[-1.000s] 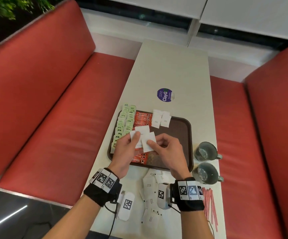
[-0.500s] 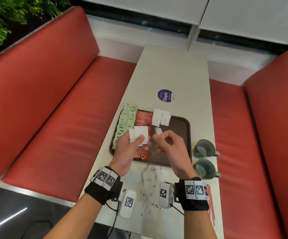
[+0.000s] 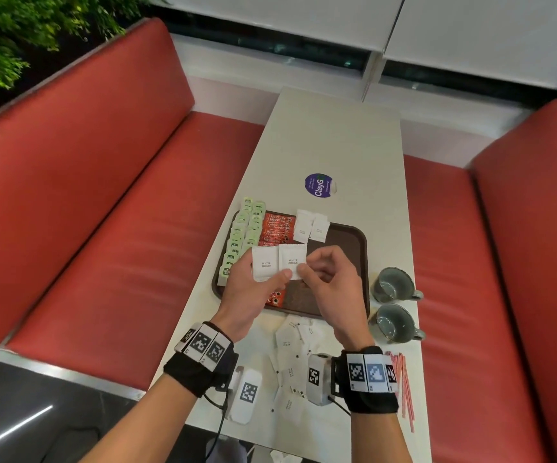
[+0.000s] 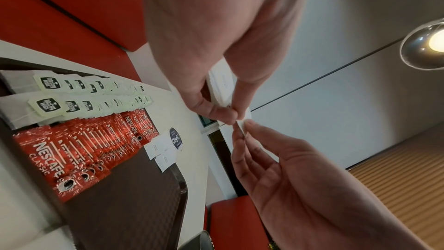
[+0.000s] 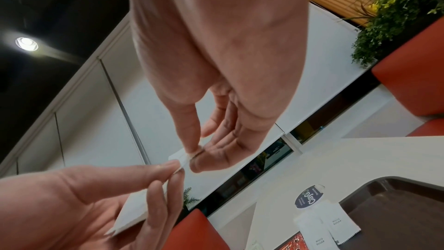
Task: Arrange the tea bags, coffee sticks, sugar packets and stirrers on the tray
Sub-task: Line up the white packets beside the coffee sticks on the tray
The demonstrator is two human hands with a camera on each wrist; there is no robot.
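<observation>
Above the brown tray (image 3: pixel 353 235) both hands hold white sugar packets (image 3: pixel 278 264) fanned side by side. My left hand (image 3: pixel 253 292) pinches their lower edge between thumb and fingers. My right hand (image 3: pixel 328 279) pinches the right packet's lower corner (image 5: pixel 179 159). On the tray lie rows of green-tagged tea bags (image 3: pixel 242 237), red coffee sticks (image 3: pixel 277 228) and two sugar packets (image 3: pixel 310 225). More sugar packets (image 3: pixel 287 342) lie loose on the table near me. Pink stirrers (image 3: pixel 404 385) lie at the table's right edge.
Two grey cups (image 3: pixel 392 304) stand right of the tray. A round purple sticker (image 3: pixel 318 185) marks the table (image 3: pixel 337 128) beyond it. Red benches (image 3: pixel 103 212) flank both sides. A white tagged device (image 3: pixel 247 396) lies by my left wrist.
Both hands have lifted the packets higher above the tray. The right hand went from holding one packet apart to pinching the one beside those in the left hand.
</observation>
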